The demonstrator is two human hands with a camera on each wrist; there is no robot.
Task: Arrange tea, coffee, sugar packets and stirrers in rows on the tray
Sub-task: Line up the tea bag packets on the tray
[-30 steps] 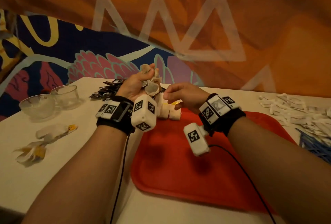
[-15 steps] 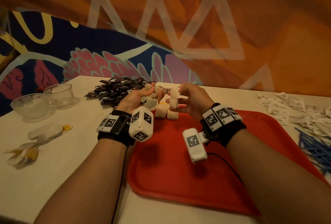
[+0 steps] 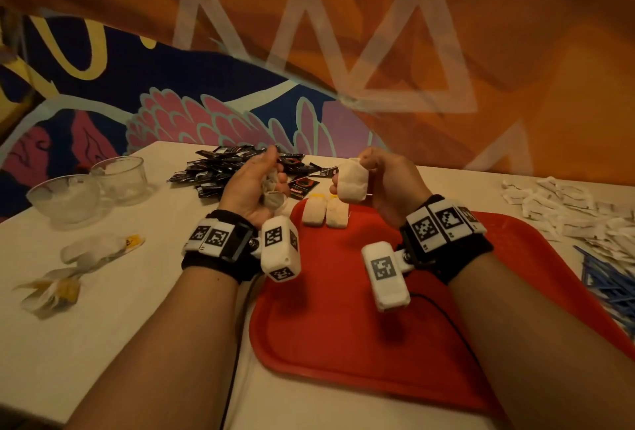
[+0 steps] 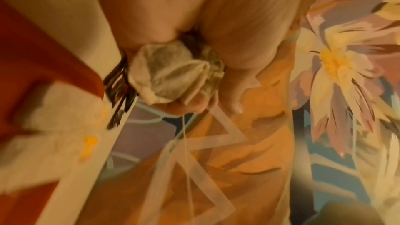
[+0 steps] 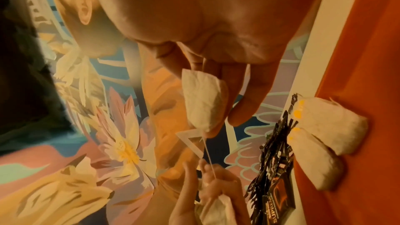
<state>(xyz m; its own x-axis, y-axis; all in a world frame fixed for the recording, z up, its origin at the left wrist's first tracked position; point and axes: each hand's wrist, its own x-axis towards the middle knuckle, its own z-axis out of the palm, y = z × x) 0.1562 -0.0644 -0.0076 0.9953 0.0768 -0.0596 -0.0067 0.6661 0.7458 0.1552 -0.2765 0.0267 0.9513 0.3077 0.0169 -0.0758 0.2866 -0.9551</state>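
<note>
Pinching one tea bag in right hand, clutching a bunch of tea bags in left hand. Only two tea bags laid on tray; coffee sachets, sugar packets, stirrers all untouched.

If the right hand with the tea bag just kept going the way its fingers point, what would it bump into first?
Probably the left hand, which grips a bunch of pale tea bags. The right hand points leftward with its single white tea bag, a thin string linking both; depth is uncertain.
</note>
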